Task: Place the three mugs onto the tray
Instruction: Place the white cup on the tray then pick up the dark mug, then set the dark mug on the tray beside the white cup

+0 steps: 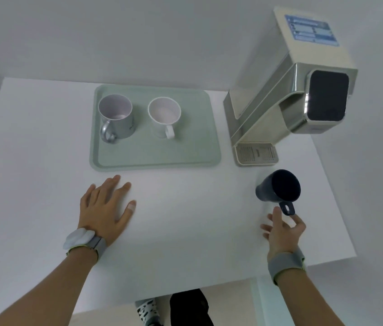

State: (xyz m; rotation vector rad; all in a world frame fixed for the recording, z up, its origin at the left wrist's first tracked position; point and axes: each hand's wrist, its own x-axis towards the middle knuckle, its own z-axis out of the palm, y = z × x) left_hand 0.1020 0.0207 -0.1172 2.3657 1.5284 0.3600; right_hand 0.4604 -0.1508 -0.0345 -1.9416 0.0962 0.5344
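A pale green tray (155,158) lies on the white table. On its left part stands a silver mug (118,127), handle toward me. A white mug (164,118) stands upright in the tray's middle, handle also toward me. A dark blue mug (277,187) sits off the tray at the right, tilted with its opening facing me. My right hand (283,228) pinches its small handle between thumb and fingers. My left hand (105,208) rests flat on the table just in front of the tray, fingers spread and holding nothing.
A cream and steel water dispenser (287,90) stands at the back right, its drip grille (255,152) just behind the blue mug. The table's right edge (341,208) and near edge (185,288) are close to my right hand.
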